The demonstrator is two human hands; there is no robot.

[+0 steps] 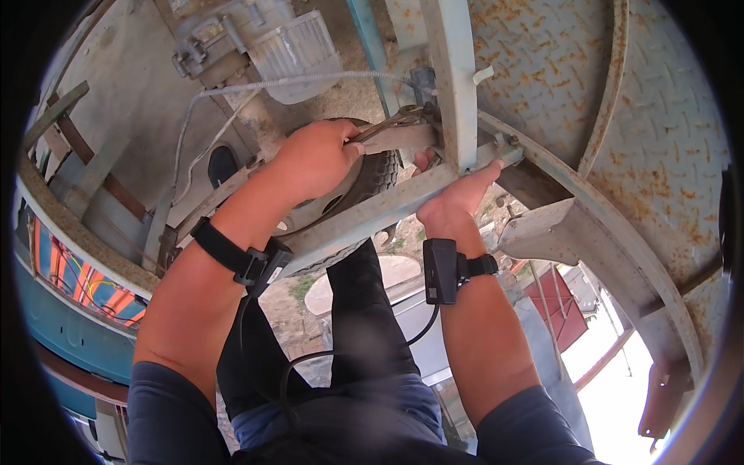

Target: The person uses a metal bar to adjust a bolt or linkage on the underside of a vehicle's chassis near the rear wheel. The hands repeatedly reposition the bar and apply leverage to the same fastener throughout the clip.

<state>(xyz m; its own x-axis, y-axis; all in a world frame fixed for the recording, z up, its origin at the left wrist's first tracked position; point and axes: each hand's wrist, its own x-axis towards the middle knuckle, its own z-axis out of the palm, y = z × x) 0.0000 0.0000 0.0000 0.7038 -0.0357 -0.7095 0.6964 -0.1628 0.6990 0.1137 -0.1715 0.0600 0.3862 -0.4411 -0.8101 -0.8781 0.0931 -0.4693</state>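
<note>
My left hand point(318, 159) reaches over the metal frame, its fingers closed around the end of a thin brownish metal rod or tool handle point(385, 124). That piece runs right to a bolted joint point(426, 112) beside an upright light-blue post point(453, 85); its exact kind is unclear. From below, my right hand point(459, 198) wraps round a light-blue metal beam point(372, 205) near the foot of the post. Its fingertips show on the beam's far side, and its thumb points right along the beam. Whatever lies under the right palm is hidden.
A tyred wheel point(380, 174) sits behind the beam. Grey corrugated conduit point(302, 80) arches above my left hand, near a finned metal engine or motor housing point(294, 58). Rusty tread plate point(542, 77) with a curved rim fills the right. My legs point(360, 310) stand below the beam.
</note>
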